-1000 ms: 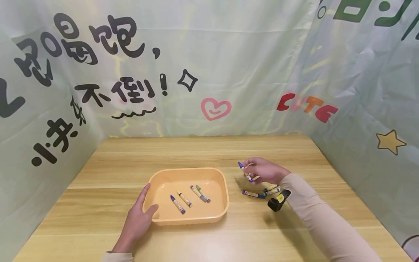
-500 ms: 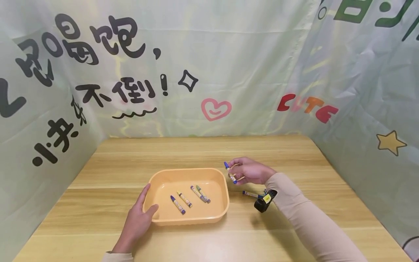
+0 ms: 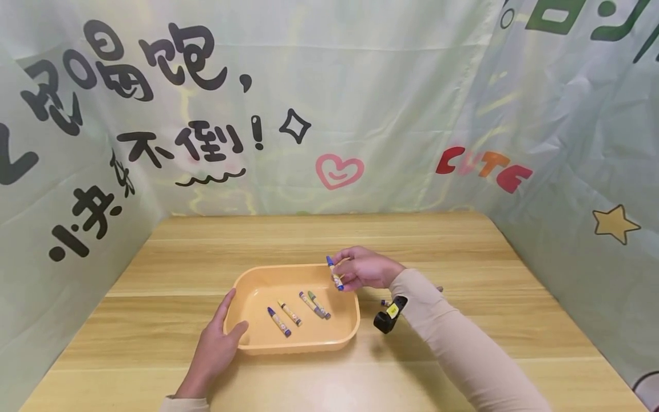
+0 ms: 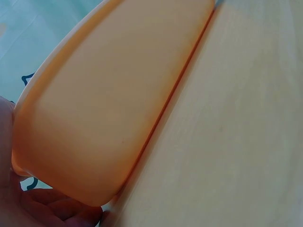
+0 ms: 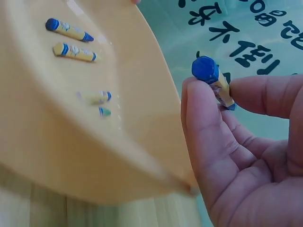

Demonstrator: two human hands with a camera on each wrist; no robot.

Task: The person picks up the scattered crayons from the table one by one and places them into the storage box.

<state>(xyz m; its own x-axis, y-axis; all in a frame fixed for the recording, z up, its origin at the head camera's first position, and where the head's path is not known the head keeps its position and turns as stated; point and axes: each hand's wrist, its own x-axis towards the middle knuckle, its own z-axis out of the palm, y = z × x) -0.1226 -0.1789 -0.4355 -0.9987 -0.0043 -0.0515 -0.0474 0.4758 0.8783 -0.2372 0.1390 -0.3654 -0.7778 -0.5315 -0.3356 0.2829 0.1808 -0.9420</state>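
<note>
My left hand (image 3: 216, 343) holds the left end of an orange plastic tray (image 3: 293, 347), thumb over the rim and fingers along the outer wall. In the left wrist view, the tray's wall (image 4: 94, 104) fills much of the picture, with fingers curled at its corner. Above the tray's back right corner, my right hand (image 3: 366, 269) pinches a blue crayon (image 3: 334, 274) between thumb and fingers. Its blue end (image 5: 205, 69) faces the right wrist camera. On the tray floor lie a dark blue crayon (image 3: 280, 321), a yellow crayon (image 3: 290, 313), a greyish crayon (image 3: 311, 305) and a green crayon (image 3: 320, 305).
Right of the tray, a dark-ended crayon (image 3: 385, 303) shows on the wooden table (image 3: 206, 240), mostly hidden by the right wrist's black camera (image 3: 390, 315). Another crayon end (image 3: 440, 289) peeks out behind the sleeve. Printed cloth walls (image 3: 391, 114) enclose the back and sides.
My right hand has carried the blue crayon leftward, from above the table to over the tray's back right corner. The left hand and tray have stayed in place.
</note>
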